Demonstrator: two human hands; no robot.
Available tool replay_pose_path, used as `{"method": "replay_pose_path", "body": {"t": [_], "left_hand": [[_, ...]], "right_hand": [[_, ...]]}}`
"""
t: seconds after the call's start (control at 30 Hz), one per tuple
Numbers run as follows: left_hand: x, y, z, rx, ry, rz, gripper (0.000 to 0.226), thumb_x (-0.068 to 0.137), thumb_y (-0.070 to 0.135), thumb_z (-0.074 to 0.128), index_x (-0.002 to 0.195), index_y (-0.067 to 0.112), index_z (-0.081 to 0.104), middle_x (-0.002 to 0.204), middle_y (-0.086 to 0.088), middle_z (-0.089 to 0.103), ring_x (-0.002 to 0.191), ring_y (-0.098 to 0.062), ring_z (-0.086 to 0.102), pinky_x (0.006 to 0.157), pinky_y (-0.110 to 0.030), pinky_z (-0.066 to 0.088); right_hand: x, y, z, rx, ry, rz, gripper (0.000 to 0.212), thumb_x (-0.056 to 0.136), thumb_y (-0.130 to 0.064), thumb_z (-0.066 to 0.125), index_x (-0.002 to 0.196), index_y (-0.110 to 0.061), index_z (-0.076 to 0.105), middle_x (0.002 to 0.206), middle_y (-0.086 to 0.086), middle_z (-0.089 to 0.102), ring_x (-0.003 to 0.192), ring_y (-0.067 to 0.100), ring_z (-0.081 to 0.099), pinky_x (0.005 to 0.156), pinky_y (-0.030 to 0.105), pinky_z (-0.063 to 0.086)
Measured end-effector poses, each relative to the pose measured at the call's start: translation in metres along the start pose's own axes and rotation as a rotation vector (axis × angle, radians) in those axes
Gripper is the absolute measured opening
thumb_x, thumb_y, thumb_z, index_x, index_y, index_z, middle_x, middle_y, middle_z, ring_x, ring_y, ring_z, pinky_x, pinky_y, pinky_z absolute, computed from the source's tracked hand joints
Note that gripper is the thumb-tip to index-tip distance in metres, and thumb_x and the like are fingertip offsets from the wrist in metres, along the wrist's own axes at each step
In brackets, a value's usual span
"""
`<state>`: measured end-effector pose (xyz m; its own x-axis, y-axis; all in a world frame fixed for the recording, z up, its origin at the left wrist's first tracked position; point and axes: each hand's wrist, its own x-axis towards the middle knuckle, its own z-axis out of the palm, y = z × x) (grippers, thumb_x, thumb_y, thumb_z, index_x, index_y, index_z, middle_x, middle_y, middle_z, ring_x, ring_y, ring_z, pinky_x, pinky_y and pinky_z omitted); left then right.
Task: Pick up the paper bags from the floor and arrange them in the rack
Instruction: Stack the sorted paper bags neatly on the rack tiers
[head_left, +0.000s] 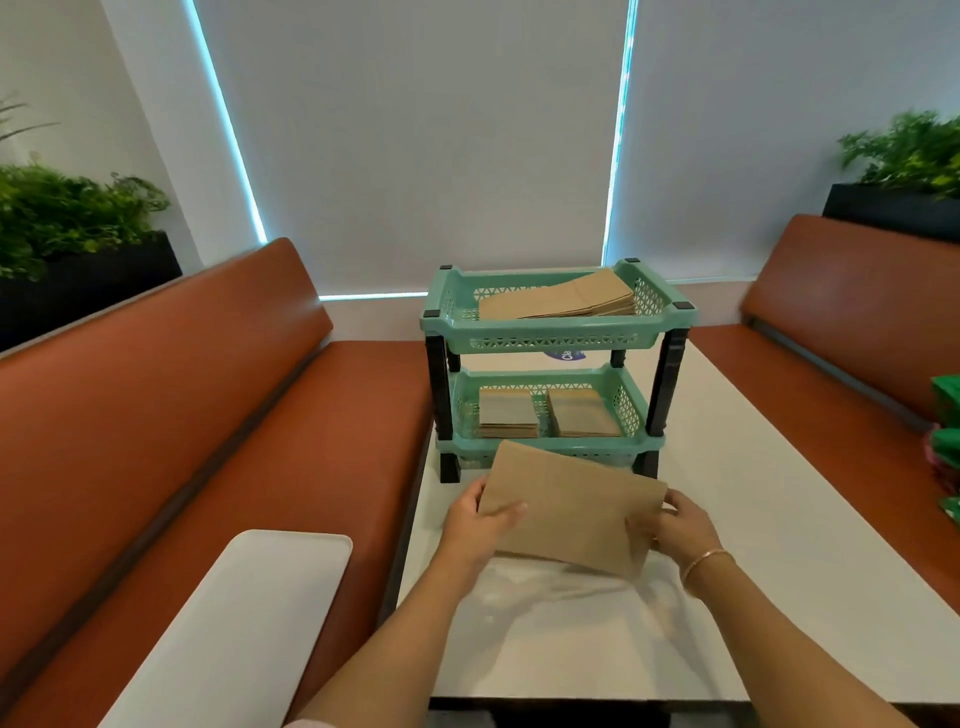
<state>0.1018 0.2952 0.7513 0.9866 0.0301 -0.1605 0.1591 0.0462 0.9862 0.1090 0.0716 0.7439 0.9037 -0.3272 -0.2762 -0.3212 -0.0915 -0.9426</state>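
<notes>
a flat brown paper bag (571, 506) is held tilted above the bench (779, 571), just in front of the green two-tier rack (550, 338) that stands toward the bench's far edge. the left hand (480, 525) has its grip curled round the bag's left end, thumb on top, while the right hand (675, 525) pinches the bag's right end, so the bag spans between the two hands. a pile of bags (561, 299) lies in the rack's top tray and two smaller stacks (545, 413) sit side by side in the lower tray.
</notes>
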Motion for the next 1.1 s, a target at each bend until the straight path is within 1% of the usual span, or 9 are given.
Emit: {"method": "replay_pose_path", "body": {"t": [0.07,0.17,0.33,0.47,0.67,0.73,0.8,0.87,1.1], "left_hand": [[-0.012,-0.003,-0.006,0.051,-0.021,0.014,0.045,0.079,0.002,0.072,0.117,0.018,0.055,0.103,0.001,0.066,0.097,-0.016,0.062,0.077,-0.025,0.053],[-0.029,-0.015,-0.015,0.133,0.014,0.034,0.047,0.077,0.005,0.074,0.118,0.02,0.057,0.109,-0.001,0.066,0.102,-0.019,0.062,0.09,-0.035,0.052],[-0.055,-0.04,-0.017,0.153,0.099,-0.001,0.044,0.08,0.005,0.072,0.118,0.019,0.054,0.109,-0.003,0.065,0.103,-0.02,0.06,0.089,-0.031,0.049],[-0.066,-0.048,-0.009,0.165,0.111,-0.027,0.048,0.082,0.006,0.069,0.125,0.013,0.049,0.113,-0.005,0.061,0.104,-0.021,0.058,0.089,-0.029,0.047],[-0.067,-0.034,-0.01,0.079,0.111,0.034,0.045,0.078,0.005,0.074,0.116,0.017,0.054,0.108,-0.004,0.064,0.101,-0.021,0.06,0.091,-0.035,0.05],[-0.067,-0.03,-0.012,0.097,0.118,0.048,0.045,0.074,0.01,0.078,0.111,0.018,0.053,0.104,-0.002,0.063,0.097,-0.02,0.06,0.085,-0.033,0.052],[-0.069,-0.028,-0.014,0.104,0.114,0.069,0.042,0.073,0.011,0.079,0.105,0.018,0.054,0.099,0.0,0.062,0.091,-0.017,0.059,0.075,-0.026,0.051],[-0.069,-0.029,-0.017,0.105,0.105,0.073,0.037,0.073,0.008,0.078,0.1,0.019,0.055,0.095,0.0,0.063,0.087,-0.015,0.059,0.072,-0.024,0.05],[-0.066,-0.044,-0.016,0.094,-0.001,-0.098,0.041,0.068,0.009,0.082,0.1,0.022,0.06,0.103,-0.003,0.067,0.103,-0.023,0.06,0.093,-0.038,0.05]], "right_hand": [[-0.015,-0.002,-0.003,-0.019,0.009,-0.084,0.033,0.079,0.01,0.055,0.107,-0.005,0.062,0.096,0.013,0.062,0.089,0.029,0.056,0.089,0.051,0.051],[-0.039,0.002,-0.007,-0.017,0.01,-0.158,0.029,0.08,0.012,0.049,0.092,-0.01,0.063,0.092,0.012,0.062,0.087,0.027,0.054,0.085,0.046,0.05],[-0.071,0.036,0.0,-0.091,-0.032,-0.118,0.028,0.075,0.011,0.059,0.1,-0.002,0.062,0.09,0.013,0.064,0.081,0.026,0.058,0.075,0.036,0.05],[-0.084,0.051,0.005,-0.125,0.02,-0.08,0.028,0.076,0.008,0.057,0.1,-0.006,0.057,0.095,0.013,0.062,0.088,0.029,0.058,0.08,0.039,0.05],[-0.088,0.038,-0.001,-0.07,0.049,-0.146,0.028,0.074,0.009,0.062,0.096,-0.009,0.06,0.095,0.012,0.065,0.089,0.029,0.059,0.083,0.04,0.051],[-0.088,0.038,-0.003,-0.069,0.046,-0.155,0.027,0.073,0.005,0.067,0.096,-0.009,0.061,0.094,0.012,0.065,0.089,0.03,0.06,0.08,0.038,0.051],[-0.088,0.042,-0.004,-0.057,0.038,-0.143,0.03,0.072,0.004,0.07,0.098,-0.008,0.061,0.095,0.012,0.065,0.089,0.031,0.06,0.078,0.036,0.05],[-0.089,0.047,-0.004,-0.067,0.038,-0.125,0.032,0.074,0.004,0.067,0.103,-0.007,0.06,0.098,0.012,0.064,0.092,0.03,0.059,0.082,0.037,0.05],[-0.089,0.058,-0.001,-0.221,0.035,-0.061,0.03,0.079,0.002,0.06,0.107,-0.007,0.057,0.103,0.013,0.063,0.095,0.03,0.059,0.088,0.04,0.05]]}}
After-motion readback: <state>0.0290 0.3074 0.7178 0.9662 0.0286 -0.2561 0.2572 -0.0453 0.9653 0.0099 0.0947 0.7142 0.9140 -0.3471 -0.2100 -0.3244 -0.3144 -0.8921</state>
